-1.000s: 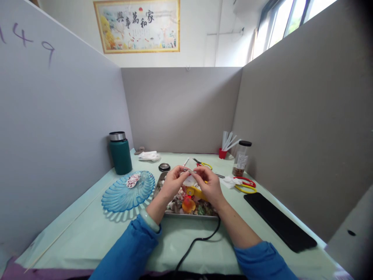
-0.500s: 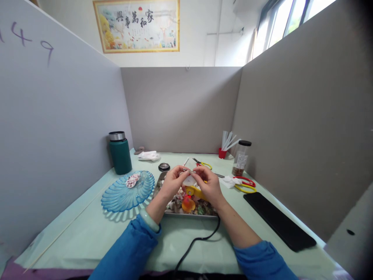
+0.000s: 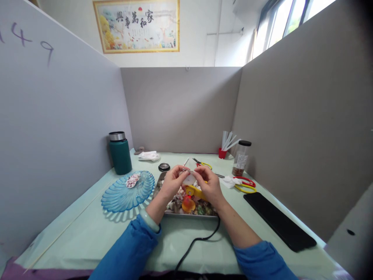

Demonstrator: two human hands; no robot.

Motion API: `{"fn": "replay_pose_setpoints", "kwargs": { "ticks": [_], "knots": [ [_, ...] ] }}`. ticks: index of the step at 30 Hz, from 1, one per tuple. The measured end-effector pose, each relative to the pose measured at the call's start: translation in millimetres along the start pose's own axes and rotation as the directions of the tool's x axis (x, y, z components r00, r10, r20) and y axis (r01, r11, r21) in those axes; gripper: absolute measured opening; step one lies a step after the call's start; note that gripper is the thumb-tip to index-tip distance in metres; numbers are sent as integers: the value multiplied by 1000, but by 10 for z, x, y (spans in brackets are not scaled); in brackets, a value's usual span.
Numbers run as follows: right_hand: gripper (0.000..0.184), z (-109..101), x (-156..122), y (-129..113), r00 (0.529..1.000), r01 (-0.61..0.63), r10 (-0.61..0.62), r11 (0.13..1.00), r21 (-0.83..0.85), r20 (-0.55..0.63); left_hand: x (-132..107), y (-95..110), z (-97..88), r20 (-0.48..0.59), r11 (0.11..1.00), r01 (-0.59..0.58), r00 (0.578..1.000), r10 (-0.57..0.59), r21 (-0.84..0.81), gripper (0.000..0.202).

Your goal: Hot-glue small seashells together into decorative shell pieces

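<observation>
My left hand and my right hand meet over the metal tray, fingers pinched. Between them is a whitish, see-through disc, gripped at its upper edge by both hands. Anything smaller at the fingertips is too small to make out. Below, a yellow hot glue gun lies on the tray's heap of shells, partly covered by my right hand. Beside it is a rounded orange-red piece. A disc covered in pinkish bits rests on a blue scalloped plate to the left.
Behind the plate stands a green bottle. A black lid, small pliers, a red cup of white sticks and a jar sit farther back. Scissors and a black slab lie right; a black cord runs frontward.
Almost nothing differs. The fingers of my right hand have shifted slightly at the disc's edge; both arms and the things on the table stay put.
</observation>
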State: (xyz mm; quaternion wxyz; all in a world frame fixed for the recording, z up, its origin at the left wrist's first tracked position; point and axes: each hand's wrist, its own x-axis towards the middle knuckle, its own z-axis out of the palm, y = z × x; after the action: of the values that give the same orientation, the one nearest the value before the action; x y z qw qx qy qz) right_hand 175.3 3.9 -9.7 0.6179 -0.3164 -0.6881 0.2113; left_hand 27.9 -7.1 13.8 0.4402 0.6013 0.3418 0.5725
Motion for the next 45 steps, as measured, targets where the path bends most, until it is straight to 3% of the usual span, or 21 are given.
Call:
{"fn": "replay_pose_setpoints", "kwargs": {
  "ticks": [8, 16, 21, 23, 25, 29, 34, 37, 39, 41, 45],
  "knots": [
    [16, -13, 1, -10, 1000, 16, -16, 999, -40, -9, 7, -63, -18, 10, 990, -106, 994, 105, 94, 28],
    [16, -10, -7, -29, 999, 38, -38, 998, -59, -2, 4, -40, -1, -19, 998, -48, 999, 49, 49, 32],
    [16, -18, 6, -48, 999, 34, -30, 993, -111, 38, 30, -25, -28, -120, 999, -9, 993, 4, -37, 34],
    [17, -67, 34, -55, 993, 47, -24, 977, -207, 112, 50, -23, -57, -188, 996, 5, 982, -22, -93, 35],
    [19, -147, 71, -57, 967, 62, 27, 939, -338, 254, 74, -30, -91, -245, 989, 24, 968, -61, -149, 37],
    [30, -313, 116, -53, 842, 63, 236, 851, -522, 485, 119, -74, -146, -330, 978, 26, 939, -95, -206, 39],
    [48, -363, 67, -33, 747, 139, 342, 757, -638, 569, 145, -124, -171, -405, 971, 29, 906, -127, -239, 40],
    [47, -359, 45, -22, 723, 163, 376, 723, -672, 580, 150, -140, -187, -410, 970, 34, 902, -133, -240, 39],
    [37, -377, 55, -25, 741, 143, 323, 781, -608, 589, 153, -150, -203, -423, 972, 30, 897, -129, -232, 37],
    [30, -408, 80, -32, 788, 84, 252, 860, -504, 561, 153, -159, -219, -445, 974, 27, 886, -128, -226, 36],
    [35, -439, 133, -31, 872, -209, 293, 947, -244, 391, 141, -167, -223, -446, 974, 36, 885, -134, -222, 36]
  ]
}}
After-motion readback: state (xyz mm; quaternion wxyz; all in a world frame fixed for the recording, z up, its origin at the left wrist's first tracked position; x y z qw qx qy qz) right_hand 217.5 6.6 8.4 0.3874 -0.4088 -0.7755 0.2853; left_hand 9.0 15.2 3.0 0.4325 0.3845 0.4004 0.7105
